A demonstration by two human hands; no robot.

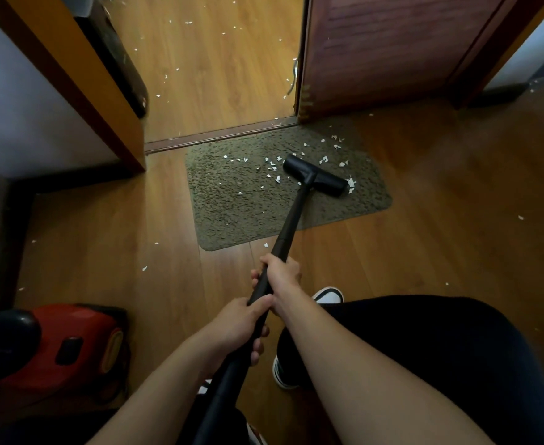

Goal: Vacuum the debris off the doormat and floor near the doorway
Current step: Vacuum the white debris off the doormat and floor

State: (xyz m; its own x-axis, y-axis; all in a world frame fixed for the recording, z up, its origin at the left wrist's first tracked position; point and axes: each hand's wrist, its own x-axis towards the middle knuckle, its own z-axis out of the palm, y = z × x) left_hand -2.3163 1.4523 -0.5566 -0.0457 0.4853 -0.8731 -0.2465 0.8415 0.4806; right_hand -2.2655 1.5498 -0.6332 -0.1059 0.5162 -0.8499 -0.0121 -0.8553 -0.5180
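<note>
A: Where is the doormat [232, 207] laid?
B: On the floor [424, 252], just before the threshold [219, 135]; the door [392, 49] is set behind it, to the right.
A: What is found on it?
B: The vacuum head [315, 178] is rested on its far right part, amid debris [278, 178]. The wand [288, 228] is run back to the right grip [280, 274], the left grip [238, 322] just behind. The vacuum body [71, 345] is placed near left.

A brown louvred door [392, 49] stands open on the right. A wooden frame [71, 75] borders a white wall [23, 107] on the left. Below, black trousers [424, 348] and white shoes [328, 295].
</note>
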